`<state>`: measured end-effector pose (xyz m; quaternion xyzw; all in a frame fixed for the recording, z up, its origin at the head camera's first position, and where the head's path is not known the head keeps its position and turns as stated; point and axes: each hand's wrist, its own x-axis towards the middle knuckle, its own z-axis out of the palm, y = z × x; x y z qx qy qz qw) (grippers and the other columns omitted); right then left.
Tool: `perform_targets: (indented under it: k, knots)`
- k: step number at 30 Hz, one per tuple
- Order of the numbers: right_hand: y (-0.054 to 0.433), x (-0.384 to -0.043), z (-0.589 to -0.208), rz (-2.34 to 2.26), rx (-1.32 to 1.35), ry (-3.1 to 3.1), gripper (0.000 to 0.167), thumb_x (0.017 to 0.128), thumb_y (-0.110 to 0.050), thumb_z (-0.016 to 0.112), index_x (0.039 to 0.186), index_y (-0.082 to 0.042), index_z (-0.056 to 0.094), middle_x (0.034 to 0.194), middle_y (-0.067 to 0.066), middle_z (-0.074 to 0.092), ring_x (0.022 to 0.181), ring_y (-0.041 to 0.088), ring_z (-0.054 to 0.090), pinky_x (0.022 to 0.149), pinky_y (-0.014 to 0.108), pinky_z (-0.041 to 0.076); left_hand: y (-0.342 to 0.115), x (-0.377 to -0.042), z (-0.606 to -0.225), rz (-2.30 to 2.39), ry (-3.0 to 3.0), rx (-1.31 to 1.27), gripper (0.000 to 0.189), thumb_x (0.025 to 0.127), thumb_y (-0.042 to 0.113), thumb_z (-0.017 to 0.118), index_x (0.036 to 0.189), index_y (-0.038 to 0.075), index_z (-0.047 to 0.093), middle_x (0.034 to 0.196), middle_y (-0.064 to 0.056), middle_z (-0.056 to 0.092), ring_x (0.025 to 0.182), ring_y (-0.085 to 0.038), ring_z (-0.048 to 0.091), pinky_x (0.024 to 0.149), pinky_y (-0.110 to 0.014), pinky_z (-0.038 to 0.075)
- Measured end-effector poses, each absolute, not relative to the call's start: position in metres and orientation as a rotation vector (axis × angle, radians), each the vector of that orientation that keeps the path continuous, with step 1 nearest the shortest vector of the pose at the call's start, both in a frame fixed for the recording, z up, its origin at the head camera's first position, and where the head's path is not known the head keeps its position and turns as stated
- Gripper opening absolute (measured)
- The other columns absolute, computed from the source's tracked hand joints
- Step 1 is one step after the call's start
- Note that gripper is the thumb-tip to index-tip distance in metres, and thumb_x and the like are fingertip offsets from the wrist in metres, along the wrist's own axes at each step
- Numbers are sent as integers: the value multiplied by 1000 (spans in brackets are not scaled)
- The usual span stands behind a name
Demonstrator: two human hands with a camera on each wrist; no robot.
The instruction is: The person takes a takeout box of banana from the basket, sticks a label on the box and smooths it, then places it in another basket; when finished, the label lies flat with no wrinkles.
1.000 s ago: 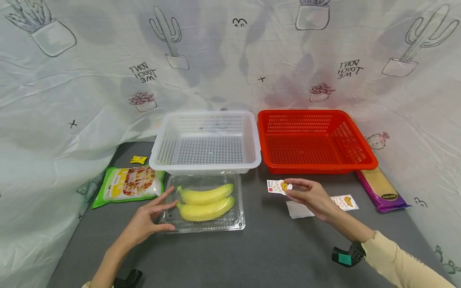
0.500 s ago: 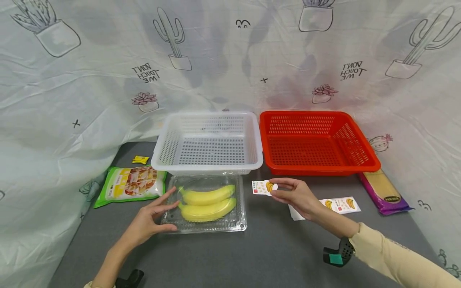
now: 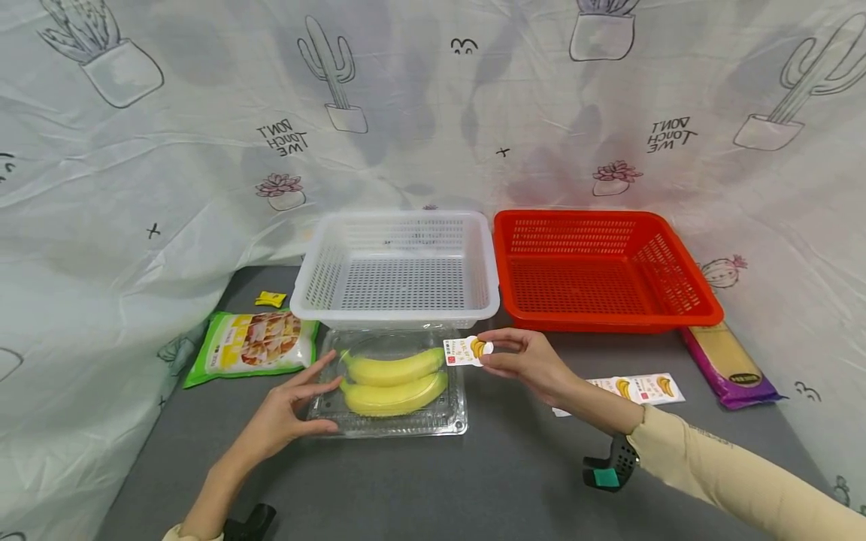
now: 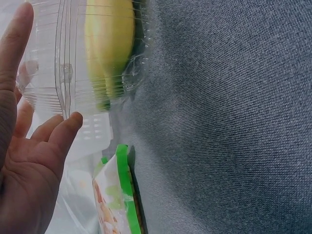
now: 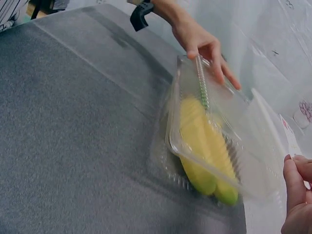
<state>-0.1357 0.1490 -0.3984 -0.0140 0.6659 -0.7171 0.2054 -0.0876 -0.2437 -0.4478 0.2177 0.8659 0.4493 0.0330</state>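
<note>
In the head view, my right hand (image 3: 526, 364) pinches a small white banana label (image 3: 467, 350) by its right end. The label is above the right side of a clear plastic clamshell box (image 3: 433, 424); contact between them cannot be made out. Inside the box two yellow bananas (image 3: 395, 394) lie side by side. My left hand (image 3: 287, 413) rests at the box's left side, fingers spread, with the thumb near the front corner. The left wrist view shows those fingertips (image 4: 73, 119) against the box's edge, and the right wrist view shows the box's lid (image 5: 234, 180) over the bananas.
A white basket (image 3: 395, 315) stands behind the box, with a red basket (image 3: 612, 323) to its right. More banana labels (image 3: 639, 387) lie under my right forearm. A green food bag (image 3: 257, 344), a yellow packet (image 3: 271, 299) and a purple pack (image 3: 731, 364) flank them.
My right hand has carried the banana label leftward from beside the box to above its right side. My left hand has stayed at the box's left side.
</note>
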Motion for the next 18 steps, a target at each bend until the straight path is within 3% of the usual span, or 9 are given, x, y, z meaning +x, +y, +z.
perform_targets:
  k: [2, 4, 10, 13, 18]
  knots:
    - [143, -136, -399, -2000, -52, 1850, 44, 83, 4, 70, 124, 12, 56, 112, 15, 64, 86, 17, 66, 82, 36, 52, -244, -87, -448, 1373, 2672, 665, 65, 67, 10, 85, 127, 1, 61, 155, -8, 30, 135, -15, 34, 91, -43, 45]
    - [137, -136, -399, -2017, -43, 1833, 43, 83, 6, 69, 123, 12, 56, 110, 14, 65, 85, 17, 66, 81, 35, 53, -244, -87, -448, 1370, 2671, 658, 65, 68, 12, 85, 127, 2, 61, 155, -7, 29, 135, -14, 34, 92, -42, 45]
    - [119, -135, -403, -2079, -49, 1747, 46, 83, 13, 65, 127, 16, 49, 103, 11, 66, 83, 16, 66, 83, 39, 52, -243, -87, -447, 1389, 2653, 658, 64, 68, 14, 85, 126, 0, 62, 155, -7, 29, 133, -34, 36, 94, -26, 44]
    - [111, -134, -405, -2067, -75, 1747, 46, 83, 13, 65, 127, 16, 49, 104, 12, 67, 84, 16, 66, 83, 39, 52, -244, -87, -446, 1390, 2654, 655, 65, 68, 15, 85, 127, 1, 61, 156, -6, 29, 134, -27, 36, 94, -26, 44]
    - [100, -135, -409, -2018, -148, 1789, 41, 83, 11, 66, 123, 14, 55, 109, 16, 66, 85, 14, 66, 83, 40, 52, -244, -87, -448, 1404, 2643, 670, 66, 69, 21, 84, 127, 1, 61, 156, -4, 28, 135, -14, 33, 94, -37, 44]
